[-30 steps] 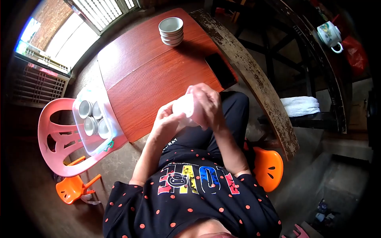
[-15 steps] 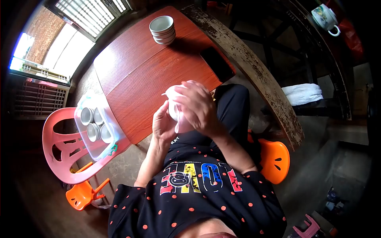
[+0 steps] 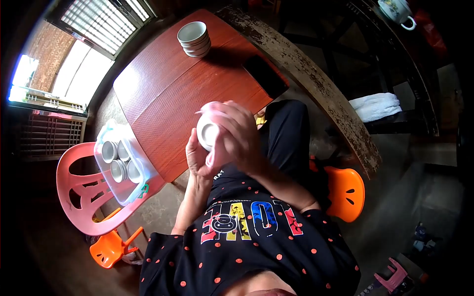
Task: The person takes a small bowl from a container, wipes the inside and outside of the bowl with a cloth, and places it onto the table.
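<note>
Above my lap, close to the table's near edge, my left hand (image 3: 196, 157) grips a small white bowl (image 3: 208, 134) from its left and lower side. The bowl is tilted, with its round foot facing up toward me. My right hand (image 3: 237, 130) is closed on a pale pink cloth (image 3: 219, 146) and presses it over the bowl's right side. Folds of the cloth stick out above and below the right fingers. Part of the bowl is hidden by the cloth and fingers.
A stack of several bowls (image 3: 193, 39) stands on the red table (image 3: 163, 89), with a black phone (image 3: 265, 76) near its right edge. On a pink chair (image 3: 74, 190), a clear plastic bin (image 3: 129, 195) holds several bowls. A worn wooden bench (image 3: 316, 89) runs along the right.
The bowl has turned so its foot now shows. My right hand and the cloth have slid right and down, uncovering more of it. The view has shifted slightly.
</note>
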Demonstrator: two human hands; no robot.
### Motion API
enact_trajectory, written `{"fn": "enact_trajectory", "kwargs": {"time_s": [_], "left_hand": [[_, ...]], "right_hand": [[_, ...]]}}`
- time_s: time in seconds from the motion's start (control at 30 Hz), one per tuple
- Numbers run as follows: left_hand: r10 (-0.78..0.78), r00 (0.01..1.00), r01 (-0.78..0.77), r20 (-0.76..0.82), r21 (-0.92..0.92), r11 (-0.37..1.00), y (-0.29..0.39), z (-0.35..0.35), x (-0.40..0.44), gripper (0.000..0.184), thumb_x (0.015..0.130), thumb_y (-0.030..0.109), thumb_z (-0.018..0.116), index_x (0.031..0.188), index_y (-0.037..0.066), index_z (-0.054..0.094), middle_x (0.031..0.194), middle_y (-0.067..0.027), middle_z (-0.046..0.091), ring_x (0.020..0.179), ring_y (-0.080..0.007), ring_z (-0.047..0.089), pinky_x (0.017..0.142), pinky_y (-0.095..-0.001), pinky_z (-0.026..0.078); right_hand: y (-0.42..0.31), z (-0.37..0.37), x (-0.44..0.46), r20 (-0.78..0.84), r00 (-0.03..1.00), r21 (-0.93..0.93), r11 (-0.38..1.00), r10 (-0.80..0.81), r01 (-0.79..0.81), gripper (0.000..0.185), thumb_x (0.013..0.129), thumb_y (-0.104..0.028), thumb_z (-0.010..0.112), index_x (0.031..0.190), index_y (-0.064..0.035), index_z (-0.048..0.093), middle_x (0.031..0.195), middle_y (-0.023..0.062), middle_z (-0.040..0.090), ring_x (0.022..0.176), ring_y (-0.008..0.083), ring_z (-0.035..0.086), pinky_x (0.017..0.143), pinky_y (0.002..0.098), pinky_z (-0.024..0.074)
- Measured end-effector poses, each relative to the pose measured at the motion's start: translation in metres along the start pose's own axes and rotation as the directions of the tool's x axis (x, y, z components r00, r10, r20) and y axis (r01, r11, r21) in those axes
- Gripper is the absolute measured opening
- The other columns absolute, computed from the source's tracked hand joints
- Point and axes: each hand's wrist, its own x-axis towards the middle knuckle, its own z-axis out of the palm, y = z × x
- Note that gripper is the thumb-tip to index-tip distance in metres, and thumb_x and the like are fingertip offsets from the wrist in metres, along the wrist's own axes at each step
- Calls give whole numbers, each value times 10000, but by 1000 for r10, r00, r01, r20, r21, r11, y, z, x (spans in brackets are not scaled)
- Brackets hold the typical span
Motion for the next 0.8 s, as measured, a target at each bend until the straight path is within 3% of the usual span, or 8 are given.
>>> {"fn": "enact_trajectory", "kwargs": {"time_s": [0.1, 0.33, 0.4, 0.47, 0.6, 0.67, 0.7, 0.8], "left_hand": [[47, 995, -30, -83, 200, 979, 7, -11, -2, 537, 911, 329, 565, 1308, -10, 439, 1286, -183, 525, 1194, -324, 496, 1035, -491, 371], [62, 998, -58, 22, 733, 677, 1, 7, -4, 474, 783, 178, 722, 1168, -17, 527, 1106, -126, 612, 988, -237, 619, 882, -385, 508], [145, 984, -174, 105, 765, 621, 3, 5, 0, 507, 760, 163, 735, 1180, -24, 521, 1123, -129, 606, 1000, -232, 615, 889, -375, 502], [233, 969, -196, 78, 815, 545, -4, 12, -1, 512, 732, 113, 748, 1173, -37, 534, 1103, -126, 624, 997, -212, 618, 898, -358, 491], [118, 992, 17, -43, 977, 211, 2, 26, -3, 442, 751, 55, 722, 1145, -53, 552, 1067, -115, 642, 983, -195, 621, 913, -354, 481], [-41, 992, 127, -121, 893, 433, 22, 13, -4, 465, 750, 65, 724, 1156, -63, 538, 1079, -117, 634, 987, -199, 617, 919, -356, 479], [-79, 985, 169, -151, 809, 563, 24, 5, -3, 502, 726, 70, 733, 1160, -74, 527, 1082, -119, 628, 990, -205, 613, 923, -359, 477], [-10, 999, 50, -51, 870, 490, 2, 23, 2, 517, 701, 64, 736, 1153, -82, 531, 1067, -124, 629, 981, -213, 615, 920, -369, 476]], "right_hand": [[-4, 22, -41, -232, 954, 120, 979, 190, -165, 349, 893, -178, 480, 1202, -17, 479, 1175, 198, 567, 1107, 371, 529, 957, 462, 415], [19, -20, 39, 666, 705, 235, 827, 245, -510, 223, 859, -147, 519, 929, 25, 644, 981, 153, 636, 870, 297, 634, 793, 361, 501], [23, -17, 34, 576, 714, 487, 535, 398, -691, 229, 850, -177, 537, 947, 8, 631, 980, 151, 639, 876, 282, 644, 807, 356, 501], [36, 16, 2, -79, 983, 426, 897, 165, -116, 295, 809, -261, 574, 921, 12, 567, 958, 179, 631, 889, 282, 646, 781, 358, 515], [38, 15, -35, 204, 907, 387, 821, 367, -420, 317, 854, -266, 507, 935, 35, 567, 956, 166, 630, 956, 266, 628, 841, 344, 494], [56, 9, -16, 270, 930, 541, 759, 251, -362, 294, 877, -224, 472, 964, 33, 585, 957, 150, 637, 973, 239, 619, 870, 323, 473], [49, -1, -6, 643, 581, 542, 238, 499, -806, 289, 895, -193, 467, 1013, 33, 604, 962, 147, 645, 973, 231, 615, 901, 321, 458], [59, 9, -15, 428, 849, 459, 735, 308, -499, 315, 921, -222, 421, 1011, 18, 603, 957, 152, 649, 963, 261, 618, 862, 330, 474]]}}
